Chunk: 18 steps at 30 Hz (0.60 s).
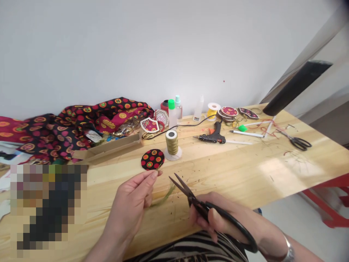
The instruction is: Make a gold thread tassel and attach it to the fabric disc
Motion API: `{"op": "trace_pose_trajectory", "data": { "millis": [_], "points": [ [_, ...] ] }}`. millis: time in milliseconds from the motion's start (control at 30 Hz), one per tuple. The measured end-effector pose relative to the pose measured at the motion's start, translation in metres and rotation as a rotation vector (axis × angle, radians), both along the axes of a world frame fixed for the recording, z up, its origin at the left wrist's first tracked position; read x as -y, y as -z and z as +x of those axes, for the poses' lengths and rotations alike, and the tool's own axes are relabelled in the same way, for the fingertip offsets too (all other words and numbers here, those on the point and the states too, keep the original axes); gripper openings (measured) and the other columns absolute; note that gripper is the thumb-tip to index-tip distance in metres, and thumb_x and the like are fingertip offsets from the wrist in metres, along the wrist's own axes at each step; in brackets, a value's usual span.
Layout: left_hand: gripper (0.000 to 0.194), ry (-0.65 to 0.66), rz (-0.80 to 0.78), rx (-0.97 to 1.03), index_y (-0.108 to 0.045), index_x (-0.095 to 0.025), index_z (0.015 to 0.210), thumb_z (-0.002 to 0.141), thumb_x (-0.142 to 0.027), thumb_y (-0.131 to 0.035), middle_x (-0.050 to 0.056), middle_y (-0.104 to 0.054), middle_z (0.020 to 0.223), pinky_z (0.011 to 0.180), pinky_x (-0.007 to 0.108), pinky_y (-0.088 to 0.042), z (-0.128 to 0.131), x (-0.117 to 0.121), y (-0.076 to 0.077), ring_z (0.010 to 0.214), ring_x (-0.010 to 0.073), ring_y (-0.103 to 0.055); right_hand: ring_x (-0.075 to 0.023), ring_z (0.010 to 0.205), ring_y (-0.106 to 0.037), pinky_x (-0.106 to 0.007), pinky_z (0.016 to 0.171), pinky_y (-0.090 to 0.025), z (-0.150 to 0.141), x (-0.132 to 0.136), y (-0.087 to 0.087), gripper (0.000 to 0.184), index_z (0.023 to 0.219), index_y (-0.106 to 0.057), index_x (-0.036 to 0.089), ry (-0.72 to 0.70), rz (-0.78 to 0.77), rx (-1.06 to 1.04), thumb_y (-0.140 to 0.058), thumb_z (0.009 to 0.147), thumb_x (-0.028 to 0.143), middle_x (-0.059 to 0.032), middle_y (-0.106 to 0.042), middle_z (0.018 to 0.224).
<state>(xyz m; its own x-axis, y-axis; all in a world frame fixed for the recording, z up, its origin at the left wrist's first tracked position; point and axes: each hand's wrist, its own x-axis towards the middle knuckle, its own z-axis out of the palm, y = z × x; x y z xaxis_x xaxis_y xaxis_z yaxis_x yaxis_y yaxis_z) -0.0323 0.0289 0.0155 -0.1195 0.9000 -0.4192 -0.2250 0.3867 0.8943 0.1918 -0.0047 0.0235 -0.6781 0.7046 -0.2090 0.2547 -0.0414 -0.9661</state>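
My left hand (135,198) is closed in a pinch on a strand of olive-gold thread (163,196) that loops down and right over the wooden table (245,171). Its fingertips sit just below a round patch of black fabric with red dots (152,159). My right hand (218,218) grips black scissors (203,207) through the handle loops. The blades are apart and point up-left toward the thread, a little to its right. A spool of gold thread (171,142) stands upright behind the patch.
A heap of patterned red-black fabric (79,125) and a cardboard tray (109,147) lie at the left. Bottles (174,111), a black glue gun (214,135), finished patches (229,112), a pen and second scissors (298,141) lie at the back right. The table's edge drops off at the right.
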Motion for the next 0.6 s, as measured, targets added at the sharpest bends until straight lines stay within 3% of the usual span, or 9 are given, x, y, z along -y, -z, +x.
{"op": "trace_pose_trajectory", "data": {
  "millis": [233, 433, 600],
  "points": [
    [0.034, 0.067, 0.018, -0.020, -0.070, -0.010, 0.088, 0.068, -0.038, -0.074, -0.010, -0.033, 0.042, 0.040, 0.020, -0.017, 0.001, 0.008, 0.004, 0.042, 0.0045, -0.021, -0.0089, 0.053, -0.050, -0.021, 0.051, -0.042, -0.013, -0.006, 0.007, 0.066, 0.095, -0.057, 0.013, 0.036, -0.126, 0.032, -0.023, 0.086, 0.069, -0.0025, -0.051, 0.073],
    [0.035, 0.143, -0.022, -0.057, -0.070, -0.009, 0.085, 0.069, -0.040, -0.073, -0.009, -0.032, 0.042, 0.041, 0.020, -0.017, 0.002, 0.010, 0.006, 0.043, 0.0049, -0.022, -0.0113, 0.063, -0.051, -0.022, 0.056, -0.045, -0.016, -0.014, 0.005, 0.061, 0.089, -0.057, 0.013, 0.092, -0.058, 0.032, -0.030, 0.086, 0.068, -0.0018, -0.050, 0.073],
    [0.032, 0.151, -0.025, -0.091, -0.069, -0.010, 0.073, 0.067, -0.041, -0.073, -0.009, -0.034, 0.042, 0.040, 0.020, -0.016, 0.002, 0.010, 0.005, 0.042, 0.0046, -0.022, -0.0102, 0.059, -0.047, -0.023, 0.056, -0.044, -0.017, -0.015, 0.004, 0.063, 0.089, -0.058, 0.013, 0.114, 0.011, 0.070, -0.030, 0.085, 0.069, 0.0001, -0.046, 0.068]
  ]
}}
